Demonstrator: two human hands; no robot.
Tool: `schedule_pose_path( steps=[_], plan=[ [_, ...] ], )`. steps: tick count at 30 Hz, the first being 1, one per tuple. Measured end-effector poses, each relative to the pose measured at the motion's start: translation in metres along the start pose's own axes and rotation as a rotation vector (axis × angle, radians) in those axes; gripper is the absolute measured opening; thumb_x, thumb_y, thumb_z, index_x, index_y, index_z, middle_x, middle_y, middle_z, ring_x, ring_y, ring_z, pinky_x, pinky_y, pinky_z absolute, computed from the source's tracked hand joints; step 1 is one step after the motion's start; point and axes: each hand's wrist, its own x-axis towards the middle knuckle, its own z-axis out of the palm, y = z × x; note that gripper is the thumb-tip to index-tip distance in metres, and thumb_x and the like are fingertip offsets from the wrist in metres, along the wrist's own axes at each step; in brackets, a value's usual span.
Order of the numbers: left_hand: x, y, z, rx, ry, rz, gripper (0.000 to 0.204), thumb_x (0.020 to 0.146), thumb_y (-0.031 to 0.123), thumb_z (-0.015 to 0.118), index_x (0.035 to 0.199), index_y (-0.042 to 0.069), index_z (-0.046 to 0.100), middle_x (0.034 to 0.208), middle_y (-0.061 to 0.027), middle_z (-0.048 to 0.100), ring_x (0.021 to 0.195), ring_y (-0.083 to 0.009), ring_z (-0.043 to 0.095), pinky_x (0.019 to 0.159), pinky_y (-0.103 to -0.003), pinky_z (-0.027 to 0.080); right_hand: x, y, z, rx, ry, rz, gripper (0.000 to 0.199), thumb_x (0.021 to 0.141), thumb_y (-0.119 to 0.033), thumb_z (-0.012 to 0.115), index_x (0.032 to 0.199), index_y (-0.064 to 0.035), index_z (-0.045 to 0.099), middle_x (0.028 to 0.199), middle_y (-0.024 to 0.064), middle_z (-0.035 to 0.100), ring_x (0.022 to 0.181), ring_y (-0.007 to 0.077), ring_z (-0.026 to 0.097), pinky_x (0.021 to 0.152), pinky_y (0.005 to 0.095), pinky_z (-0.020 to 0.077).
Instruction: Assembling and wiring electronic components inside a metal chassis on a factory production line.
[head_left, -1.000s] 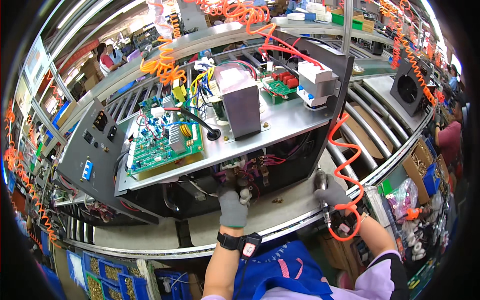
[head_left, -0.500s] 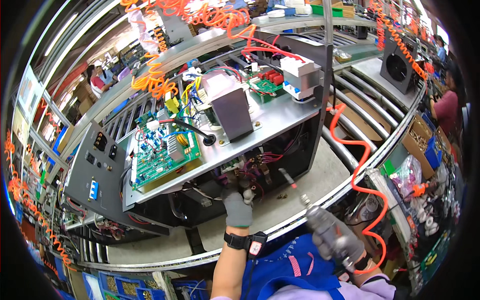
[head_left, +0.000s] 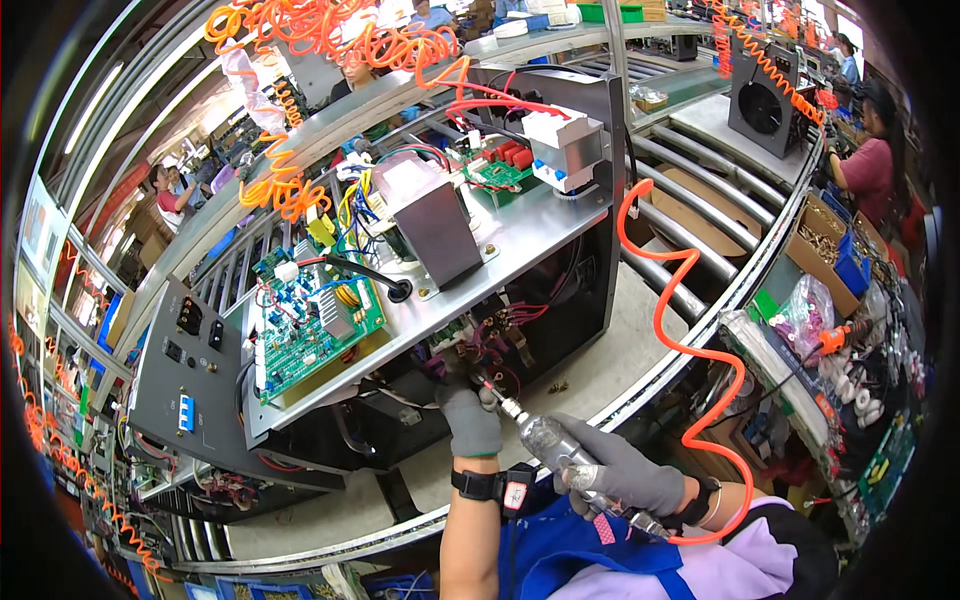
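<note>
My right hand, in a grey glove, grips an air screwdriver fed by an orange hose. Its bit points up and left into the lower bay of an open electrical unit, ending beside the fingers of my left hand. That hand, also gloved, reaches under the metal shelf with its fingers curled close to the wiring; whatever it pinches is too hidden to name. Purple-sleeved wires lie just beyond the fingertips. On the shelf above sit a green circuit board and a dark boxed transformer.
A grey front panel leans out at the left. Loose screws lie on the pale board beneath the unit. Coiled orange hoses hang overhead. At right stand a roller conveyor, a carton of small parts and a co-worker.
My right hand has brought the screwdriver left and up, so its bit now meets the left hand's fingers. The whole view has shifted slightly; my left hand stays in the bay.
</note>
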Motion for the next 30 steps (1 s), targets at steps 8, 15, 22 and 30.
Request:
schedule_pose_path(
  steps=[8, 15, 22, 30],
  plan=[
    [-0.016, 0.017, 0.019, 0.025, 0.060, -0.080, 0.033, 0.093, 0.041, 0.061, 0.075, 0.015, 0.051, 0.060, 0.0028, 0.047, 0.043, -0.0055, 0.041, 0.035, -0.019, 0.029, 0.002, -0.002, 0.000, 0.112, -0.006, -0.005, 0.077, 0.089, -0.030, 0.061, 0.151, -0.0131, 0.019, 0.094, 0.0109, 0.057, 0.064, 0.0159, 0.062, 0.052, 0.0275, 0.0526],
    [-0.011, 0.012, 0.024, 0.013, 0.136, -0.065, 0.031, 0.094, 0.036, 0.060, 0.071, 0.017, 0.051, 0.056, 0.0041, 0.046, 0.039, -0.0046, 0.037, 0.034, -0.019, 0.026, 0.013, 0.032, -0.015, 1.080, -0.412, 0.080, 0.059, 0.093, -0.041, 0.055, 0.138, -0.0083, 0.037, 0.096, 0.0138, 0.059, 0.063, 0.0147, 0.052, 0.054, 0.0290, 0.0422],
    [-0.002, 0.003, 0.007, -0.030, 0.061, -0.004, 0.038, 0.090, 0.043, 0.065, 0.073, 0.011, 0.054, 0.055, 0.0012, 0.048, 0.038, -0.0067, 0.039, 0.032, -0.019, 0.026, 0.007, 0.011, -0.002, 0.075, 0.047, -0.042, 0.067, 0.089, -0.027, 0.063, 0.145, -0.0085, 0.030, 0.093, 0.0113, 0.059, 0.061, 0.0143, 0.060, 0.050, 0.0286, 0.0508],
    [-0.003, 0.002, -0.003, -0.011, -0.057, -0.020, 0.030, 0.095, 0.039, 0.058, 0.078, 0.014, 0.057, 0.063, 0.0001, 0.054, 0.047, -0.0089, 0.049, 0.039, -0.022, 0.037, 0.013, 0.020, 0.003, 0.077, 0.108, -0.054, 0.076, 0.087, -0.022, 0.064, 0.150, -0.0094, 0.023, 0.092, 0.0119, 0.059, 0.058, 0.0166, 0.060, 0.049, 0.0288, 0.0517]
  ],
)
